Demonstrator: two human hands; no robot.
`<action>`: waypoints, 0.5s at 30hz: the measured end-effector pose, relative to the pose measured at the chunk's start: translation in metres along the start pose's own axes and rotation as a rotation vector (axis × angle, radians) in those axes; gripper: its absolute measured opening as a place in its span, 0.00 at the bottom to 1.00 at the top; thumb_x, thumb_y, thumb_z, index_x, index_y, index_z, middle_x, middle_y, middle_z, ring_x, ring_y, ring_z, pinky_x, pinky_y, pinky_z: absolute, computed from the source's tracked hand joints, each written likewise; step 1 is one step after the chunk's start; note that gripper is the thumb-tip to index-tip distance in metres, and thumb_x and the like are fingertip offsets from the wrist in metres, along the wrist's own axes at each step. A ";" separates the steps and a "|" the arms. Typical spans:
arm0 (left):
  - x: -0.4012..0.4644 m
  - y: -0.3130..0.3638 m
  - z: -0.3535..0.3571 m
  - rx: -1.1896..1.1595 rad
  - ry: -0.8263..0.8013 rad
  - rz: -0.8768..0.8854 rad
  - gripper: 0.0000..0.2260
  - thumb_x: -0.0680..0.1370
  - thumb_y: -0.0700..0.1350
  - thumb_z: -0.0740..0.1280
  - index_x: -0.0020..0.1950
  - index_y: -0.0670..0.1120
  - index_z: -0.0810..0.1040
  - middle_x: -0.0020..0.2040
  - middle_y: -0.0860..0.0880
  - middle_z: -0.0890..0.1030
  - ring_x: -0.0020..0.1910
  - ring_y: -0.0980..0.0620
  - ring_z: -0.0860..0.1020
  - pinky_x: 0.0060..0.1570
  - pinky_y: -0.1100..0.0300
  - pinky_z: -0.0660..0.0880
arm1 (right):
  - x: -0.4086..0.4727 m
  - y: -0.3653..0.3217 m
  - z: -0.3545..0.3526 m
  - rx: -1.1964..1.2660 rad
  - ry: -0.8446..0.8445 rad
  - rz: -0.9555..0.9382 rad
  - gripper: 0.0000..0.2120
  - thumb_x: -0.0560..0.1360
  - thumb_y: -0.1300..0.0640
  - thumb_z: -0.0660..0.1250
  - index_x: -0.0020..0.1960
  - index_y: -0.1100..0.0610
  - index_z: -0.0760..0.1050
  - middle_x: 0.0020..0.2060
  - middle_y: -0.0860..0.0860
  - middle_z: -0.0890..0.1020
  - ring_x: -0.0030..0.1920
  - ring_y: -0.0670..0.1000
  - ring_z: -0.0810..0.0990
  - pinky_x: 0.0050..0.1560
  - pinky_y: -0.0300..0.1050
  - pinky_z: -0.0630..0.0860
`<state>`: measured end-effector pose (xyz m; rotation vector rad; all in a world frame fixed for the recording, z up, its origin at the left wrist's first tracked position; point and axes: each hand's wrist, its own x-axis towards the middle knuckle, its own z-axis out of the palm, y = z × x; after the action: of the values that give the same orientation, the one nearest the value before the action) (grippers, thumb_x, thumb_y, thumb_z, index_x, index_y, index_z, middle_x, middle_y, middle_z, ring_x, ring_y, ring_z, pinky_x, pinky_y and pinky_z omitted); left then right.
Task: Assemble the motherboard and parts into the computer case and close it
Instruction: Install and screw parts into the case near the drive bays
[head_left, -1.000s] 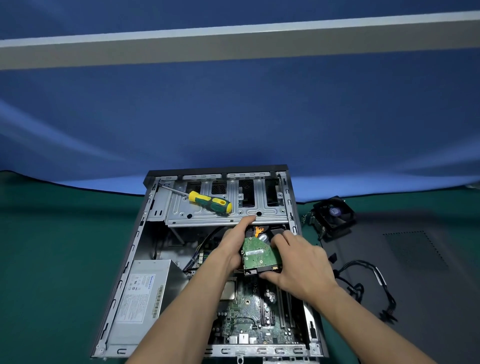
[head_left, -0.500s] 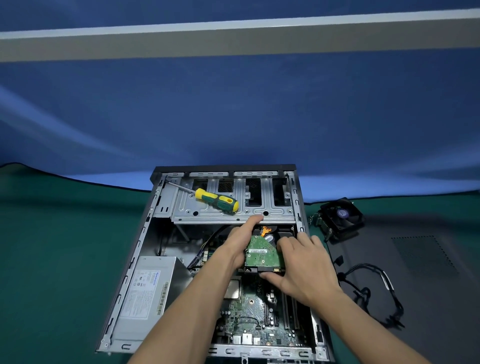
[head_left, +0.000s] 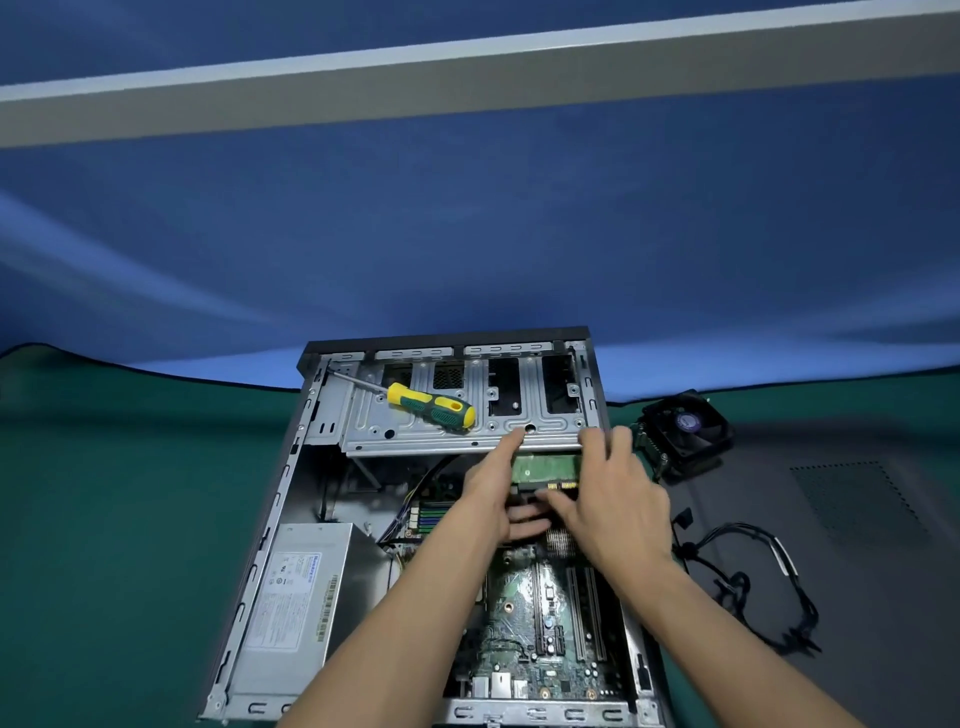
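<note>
The hard drive (head_left: 545, 467), its green circuit board facing up, sits inside the open computer case (head_left: 249, 587), tucked partly under the near edge of the metal drive cage (head_left: 467, 431) toward the case's far right. The left hand (head_left: 493, 493) lies against the drive's left side, its index finger stretched out onto the cage edge and its other fingers reaching beneath the drive's near end. The right hand (head_left: 613, 499) grips the drive from the right, fingers curled over its far right corner and thumb pressed at its near edge by the gold connector contacts. Below the hands the motherboard (head_left: 535, 623) lies flat on the case floor, with its long slots running toward the viewer. A grey power supply (head_left: 296, 597) with a white label fills the near left corner of the case. A yellow and green screwdriver (head_left: 431, 406) lies on top of the drive cage. Right of the case, on the green tabletop (head_left: 104, 519), lies a dark side panel (head_left: 857, 519) with a black cooler fan (head_left: 685, 431) at its far left corner and a bundle of black cables (head_left: 748, 577) on its near part.
</note>
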<state>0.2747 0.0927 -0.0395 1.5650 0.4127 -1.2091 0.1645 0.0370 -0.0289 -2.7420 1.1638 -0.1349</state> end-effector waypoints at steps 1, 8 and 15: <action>-0.003 0.000 0.000 -0.032 -0.021 -0.018 0.30 0.71 0.60 0.71 0.65 0.43 0.72 0.52 0.40 0.80 0.42 0.43 0.82 0.30 0.52 0.79 | 0.004 0.000 0.000 0.030 0.039 0.045 0.26 0.73 0.36 0.64 0.57 0.54 0.61 0.50 0.51 0.67 0.36 0.47 0.67 0.29 0.38 0.61; -0.011 0.006 0.019 -0.211 -0.008 0.062 0.21 0.80 0.49 0.63 0.70 0.40 0.67 0.54 0.32 0.79 0.45 0.40 0.79 0.43 0.48 0.78 | 0.015 0.003 0.006 0.129 0.112 0.163 0.21 0.74 0.40 0.66 0.48 0.58 0.67 0.43 0.53 0.68 0.34 0.56 0.77 0.27 0.42 0.59; -0.022 0.004 0.016 -0.117 0.031 0.013 0.25 0.79 0.56 0.63 0.68 0.40 0.68 0.46 0.43 0.79 0.41 0.46 0.79 0.31 0.52 0.76 | 0.013 0.020 0.008 0.719 0.113 0.298 0.14 0.78 0.46 0.63 0.39 0.54 0.67 0.37 0.47 0.71 0.33 0.47 0.70 0.31 0.41 0.64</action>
<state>0.2602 0.0845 -0.0173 1.4857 0.4846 -1.1317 0.1612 0.0150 -0.0404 -1.9398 1.2282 -0.5542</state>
